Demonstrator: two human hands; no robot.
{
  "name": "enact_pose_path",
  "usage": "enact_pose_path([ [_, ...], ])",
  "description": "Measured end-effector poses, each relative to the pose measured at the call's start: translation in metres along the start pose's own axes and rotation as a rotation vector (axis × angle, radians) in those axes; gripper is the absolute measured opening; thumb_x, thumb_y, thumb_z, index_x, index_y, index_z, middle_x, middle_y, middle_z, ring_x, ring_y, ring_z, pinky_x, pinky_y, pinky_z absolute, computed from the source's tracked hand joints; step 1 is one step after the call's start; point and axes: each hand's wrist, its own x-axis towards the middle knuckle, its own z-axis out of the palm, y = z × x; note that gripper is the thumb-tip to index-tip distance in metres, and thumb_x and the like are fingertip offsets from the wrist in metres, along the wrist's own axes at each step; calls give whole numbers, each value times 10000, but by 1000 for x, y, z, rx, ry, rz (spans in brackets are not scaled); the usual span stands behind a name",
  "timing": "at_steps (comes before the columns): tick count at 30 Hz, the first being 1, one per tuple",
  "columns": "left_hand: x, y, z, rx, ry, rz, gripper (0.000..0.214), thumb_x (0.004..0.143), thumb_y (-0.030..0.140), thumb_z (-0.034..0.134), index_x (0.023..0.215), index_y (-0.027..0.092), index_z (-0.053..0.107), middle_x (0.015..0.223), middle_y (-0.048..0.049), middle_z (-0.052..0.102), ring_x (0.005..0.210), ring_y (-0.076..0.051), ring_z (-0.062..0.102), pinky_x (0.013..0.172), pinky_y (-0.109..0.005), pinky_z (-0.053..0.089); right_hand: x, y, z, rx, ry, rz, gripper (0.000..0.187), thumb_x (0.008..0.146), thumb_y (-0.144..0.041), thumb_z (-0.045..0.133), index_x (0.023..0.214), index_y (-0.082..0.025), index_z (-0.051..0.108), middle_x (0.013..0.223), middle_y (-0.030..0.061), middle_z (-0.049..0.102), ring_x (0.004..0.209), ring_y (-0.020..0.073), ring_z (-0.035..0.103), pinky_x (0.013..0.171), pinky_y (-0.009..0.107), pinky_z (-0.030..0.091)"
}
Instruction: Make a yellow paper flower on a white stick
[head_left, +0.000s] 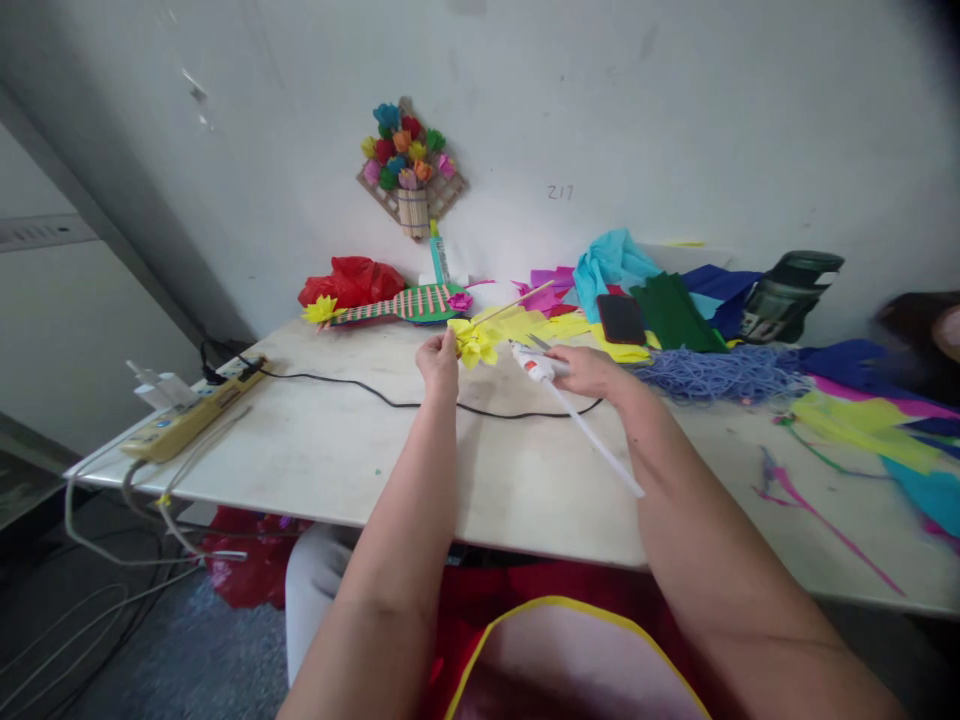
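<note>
My left hand [439,362] pinches a yellow paper flower [477,343] above the table [337,430]. A thin wooden stick [517,302] runs up and to the right from behind the flower; I cannot tell whether it is joined to it. My right hand [589,372] is closed around the handle of a white hot glue gun [534,362], its nozzle pointing left at the flower with a small gap between. A long white glue stick [604,450] sticks out of the gun's back end. Partly hidden near the gun lie scissors [538,342].
A green guitar-shaped craft [420,303] lies by the wall, near a red plastic bag [352,280]. A black cord [360,383] crosses the table from a power strip [191,410]. At right are crepe paper [675,310], a phone [622,320], blue string [720,375] and a jar [791,297].
</note>
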Motion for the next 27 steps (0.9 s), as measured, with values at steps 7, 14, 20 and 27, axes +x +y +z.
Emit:
enact_pose_path([
  [7,-4,-3,3,7,-124,-14,217,660,322,666,613,123,596,543,12,554,521,-83,519,566,-215,441,5,-22,18,-137,-123,6,566,740,-250,520,1303,-212,475,1306,103,540,1121,287,538,879,372,420],
  [14,-7,-6,7,63,-212,-13,292,602,392,706,592,130,580,512,21,523,506,-78,495,540,-207,428,12,-21,35,-144,-55,44,582,744,-188,484,1322,-137,436,1264,153,542,1136,282,511,920,374,401],
  [20,-8,-8,7,109,-258,11,315,601,420,698,590,137,561,512,31,494,504,-75,480,540,-210,425,10,-22,33,-184,-13,-49,479,727,-204,521,1203,-196,572,1144,127,605,1047,268,543,852,352,422],
  [27,-6,-12,6,163,-266,31,297,627,409,673,582,140,554,497,41,464,489,-74,458,532,-215,408,-1,-42,6,-226,418,-61,296,838,-326,442,929,-166,675,974,129,635,963,263,519,804,366,378],
])
